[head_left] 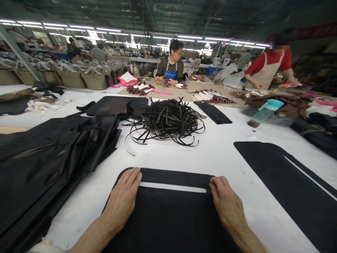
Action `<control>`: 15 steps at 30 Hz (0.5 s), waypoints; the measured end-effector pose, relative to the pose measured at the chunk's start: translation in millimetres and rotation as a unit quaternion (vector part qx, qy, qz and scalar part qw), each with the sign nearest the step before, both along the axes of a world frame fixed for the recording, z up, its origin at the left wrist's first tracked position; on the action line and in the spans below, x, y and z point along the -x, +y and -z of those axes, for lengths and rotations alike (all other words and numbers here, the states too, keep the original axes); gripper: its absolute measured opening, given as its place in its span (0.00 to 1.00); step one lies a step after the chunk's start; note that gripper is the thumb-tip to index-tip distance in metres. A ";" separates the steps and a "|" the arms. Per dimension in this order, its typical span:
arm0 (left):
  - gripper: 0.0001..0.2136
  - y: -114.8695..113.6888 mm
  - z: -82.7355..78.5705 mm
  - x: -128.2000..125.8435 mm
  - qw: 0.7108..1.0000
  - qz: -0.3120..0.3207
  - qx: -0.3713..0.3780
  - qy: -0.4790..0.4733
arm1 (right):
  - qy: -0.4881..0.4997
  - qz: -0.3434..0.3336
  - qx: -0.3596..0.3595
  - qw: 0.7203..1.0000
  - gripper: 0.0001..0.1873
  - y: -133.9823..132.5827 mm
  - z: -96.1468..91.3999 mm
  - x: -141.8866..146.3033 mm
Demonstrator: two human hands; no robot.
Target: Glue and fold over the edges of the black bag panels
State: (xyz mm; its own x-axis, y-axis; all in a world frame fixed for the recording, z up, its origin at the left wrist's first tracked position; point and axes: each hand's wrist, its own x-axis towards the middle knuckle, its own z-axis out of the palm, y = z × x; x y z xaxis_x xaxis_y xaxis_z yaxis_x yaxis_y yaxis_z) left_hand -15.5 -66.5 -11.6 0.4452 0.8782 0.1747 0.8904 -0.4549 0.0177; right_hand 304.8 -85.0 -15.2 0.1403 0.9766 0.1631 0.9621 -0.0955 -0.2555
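A black panel (173,218) with rounded corners lies flat on the white table before me, a long narrow slot cut near its far edge. White shows through the slot. My left hand (125,193) rests on the panel's far left corner, fingers stretched out flat beside the slot's left end. At the slot's right end, my right hand (226,196) has its fingers bent and pinched together at the panel's far right corner. Whether something small is also between those fingertips is hidden. Beyond the panel sits a tangled heap of thin black strips (171,119).
Black sheet material (52,158) is piled at left. A second slotted black panel (284,182) lies at right, with a teal-lidded bottle (264,112) behind it. Folded black pieces (214,112) lie farther back. Two co-workers, one in a blue apron (171,75), stand across the tables.
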 end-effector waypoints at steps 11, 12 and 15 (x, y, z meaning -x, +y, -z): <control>0.43 -10.2 16.1 -35.5 0.968 0.160 0.176 -0.074 | -0.130 -0.358 -0.027 0.924 0.37 -7.2 55.9 46.2; 0.43 -10.1 19.0 -26.6 0.974 0.144 0.165 -0.057 | -0.127 -0.351 -0.021 0.927 0.36 -6.2 58.6 40.4; 0.40 -11.7 26.0 4.8 0.986 0.112 0.122 -0.010 | -0.112 -0.335 0.010 0.936 0.34 -5.9 57.6 29.5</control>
